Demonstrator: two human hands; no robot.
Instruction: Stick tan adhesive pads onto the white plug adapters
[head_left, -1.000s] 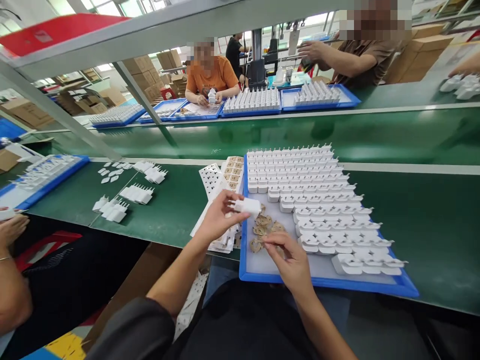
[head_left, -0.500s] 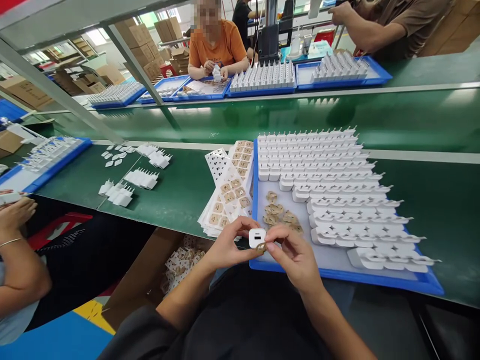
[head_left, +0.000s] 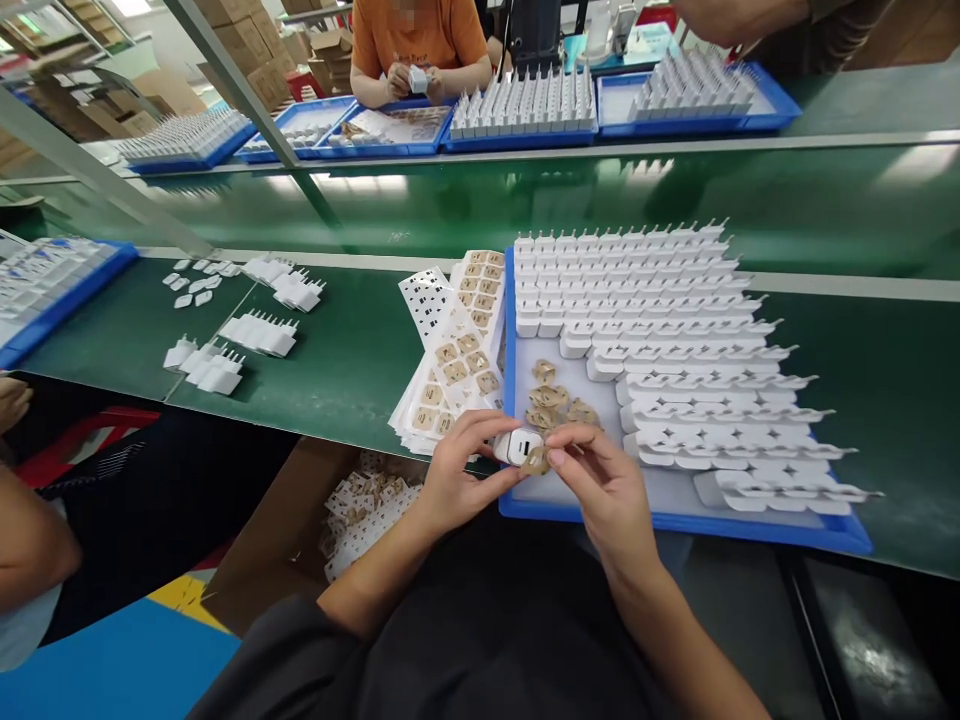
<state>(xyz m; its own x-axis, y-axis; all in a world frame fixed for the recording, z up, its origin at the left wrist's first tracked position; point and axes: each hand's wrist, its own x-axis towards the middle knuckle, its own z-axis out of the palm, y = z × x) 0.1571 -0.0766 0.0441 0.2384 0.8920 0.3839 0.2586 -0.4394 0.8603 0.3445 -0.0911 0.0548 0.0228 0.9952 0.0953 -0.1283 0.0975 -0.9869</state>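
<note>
My left hand [head_left: 466,470] is closed around a white USB charger [head_left: 517,447], its port face turned towards my right. At the lower edge of that face sits a small tan sticker-like piece [head_left: 535,461], which my right hand [head_left: 596,480] pinches between thumb and forefinger. Whether the piece still touches the charger I cannot tell. Just beyond my hands, several crumpled tan pieces [head_left: 551,396] lie in a blue tray [head_left: 675,527]. Rows of white chargers [head_left: 637,320] with their pins up fill much of it.
Left of the tray are sheets of tan stickers [head_left: 454,365]. Farther left lie loose chargers [head_left: 259,333] and small white plates [head_left: 196,284]. A carton [head_left: 255,545] of used sheets stands below the bench edge. A person in orange [head_left: 420,45] sits opposite; another person's arm [head_left: 34,545] is at left.
The charger has tilted in my left hand, its port face swinging to the right. The tan piece shows larger now, and my right hand has drawn slightly to the right. The camera view has tipped downward.
</note>
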